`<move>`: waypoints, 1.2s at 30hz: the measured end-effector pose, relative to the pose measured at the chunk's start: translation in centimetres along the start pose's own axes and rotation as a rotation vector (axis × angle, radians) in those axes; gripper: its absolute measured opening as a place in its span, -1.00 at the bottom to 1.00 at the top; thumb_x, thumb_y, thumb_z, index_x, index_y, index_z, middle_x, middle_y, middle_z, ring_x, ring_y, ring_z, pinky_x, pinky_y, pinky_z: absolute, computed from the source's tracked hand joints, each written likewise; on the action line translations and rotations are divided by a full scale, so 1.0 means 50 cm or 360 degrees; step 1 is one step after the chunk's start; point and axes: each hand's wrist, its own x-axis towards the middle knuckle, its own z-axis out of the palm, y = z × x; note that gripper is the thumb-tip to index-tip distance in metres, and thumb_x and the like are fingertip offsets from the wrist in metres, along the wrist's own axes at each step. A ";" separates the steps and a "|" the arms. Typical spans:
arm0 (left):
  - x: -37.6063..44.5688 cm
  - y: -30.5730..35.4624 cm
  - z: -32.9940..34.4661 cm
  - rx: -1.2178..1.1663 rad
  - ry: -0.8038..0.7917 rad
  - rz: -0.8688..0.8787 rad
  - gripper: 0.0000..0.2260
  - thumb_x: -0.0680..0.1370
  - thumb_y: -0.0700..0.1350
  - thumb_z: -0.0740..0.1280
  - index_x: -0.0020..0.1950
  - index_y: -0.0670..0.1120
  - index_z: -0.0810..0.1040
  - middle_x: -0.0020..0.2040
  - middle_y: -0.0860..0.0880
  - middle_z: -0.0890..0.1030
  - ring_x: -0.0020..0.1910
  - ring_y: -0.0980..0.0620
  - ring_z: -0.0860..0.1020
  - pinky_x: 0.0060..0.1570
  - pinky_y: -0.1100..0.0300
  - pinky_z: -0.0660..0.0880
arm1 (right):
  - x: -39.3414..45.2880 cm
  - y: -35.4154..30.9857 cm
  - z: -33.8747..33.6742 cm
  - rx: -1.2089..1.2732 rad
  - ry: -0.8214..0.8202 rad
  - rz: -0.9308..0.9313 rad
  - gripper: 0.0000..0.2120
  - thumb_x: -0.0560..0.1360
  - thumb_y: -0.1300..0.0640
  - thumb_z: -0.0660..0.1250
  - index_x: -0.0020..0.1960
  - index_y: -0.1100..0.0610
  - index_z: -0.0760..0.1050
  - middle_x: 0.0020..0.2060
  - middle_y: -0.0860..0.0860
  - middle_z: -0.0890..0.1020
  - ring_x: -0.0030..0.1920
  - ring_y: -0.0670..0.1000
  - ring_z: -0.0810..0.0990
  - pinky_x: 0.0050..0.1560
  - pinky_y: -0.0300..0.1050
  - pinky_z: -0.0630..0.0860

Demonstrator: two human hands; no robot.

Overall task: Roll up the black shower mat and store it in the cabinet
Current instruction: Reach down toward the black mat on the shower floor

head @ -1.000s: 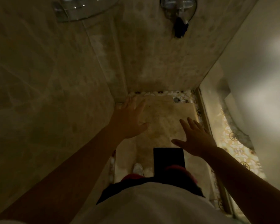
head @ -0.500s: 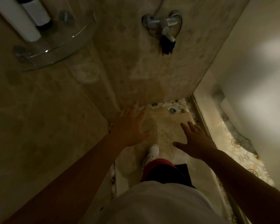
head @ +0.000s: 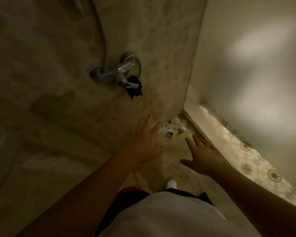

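My left hand [head: 143,144] and my right hand [head: 203,158] reach forward over the tan shower floor [head: 177,147], fingers spread, with nothing in either. The black shower mat is hidden under my body. Only a dark corner [head: 205,196] shows beside my white shirt, and I cannot tell whether it is the mat or my shorts. No cabinet is in view.
A chrome shower tap [head: 116,72] with a dark cloth [head: 134,88] hanging from it sits on the marble wall ahead. A floor drain [head: 169,134] lies among pebbles in the corner. A frosted glass panel [head: 246,65] and its sill [head: 205,139] bound the right side. My white shoe [head: 170,183] stands below.
The view has swung up and to the right. The black mat, plainly seen by my feet a second ago, has slipped out of sight under my body. Both hands stay open.
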 end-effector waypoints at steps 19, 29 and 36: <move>0.489 0.385 -0.041 0.0648 -0.0333 0.1902 -0.19 0.45 0.36 0.14 0.55 0.10 -0.17 0.59 -0.05 -0.17 0.54 -0.12 -0.14 0.41 -0.26 0.00 | -0.063 0.141 0.036 0.0946 0.0386 0.1652 -0.13 0.44 -0.36 0.21 0.55 0.02 -0.06 0.56 0.09 0.01 0.53 0.15 0.01 0.44 0.15 0.16; 0.445 0.538 0.036 0.1057 -0.0554 0.2753 -0.18 0.45 0.36 0.14 0.55 0.07 -0.18 0.59 -0.09 -0.17 0.54 -0.15 -0.13 0.41 -0.27 0.04 | -0.134 -0.044 0.111 0.1494 0.0486 0.2504 -0.16 0.46 -0.36 0.16 0.56 0.01 -0.06 0.56 0.09 0.00 0.51 0.16 0.07 0.39 0.13 0.26; 0.297 0.542 0.125 0.1274 -0.0662 0.3120 -0.19 0.45 0.36 0.11 0.55 0.08 -0.19 0.59 -0.08 -0.15 0.54 -0.13 -0.14 0.40 -0.26 0.04 | -0.187 -0.193 0.219 0.1804 0.0562 0.2869 -0.15 0.46 -0.37 0.15 0.56 -0.03 -0.14 0.57 0.06 -0.07 0.53 0.15 0.01 0.46 0.11 0.13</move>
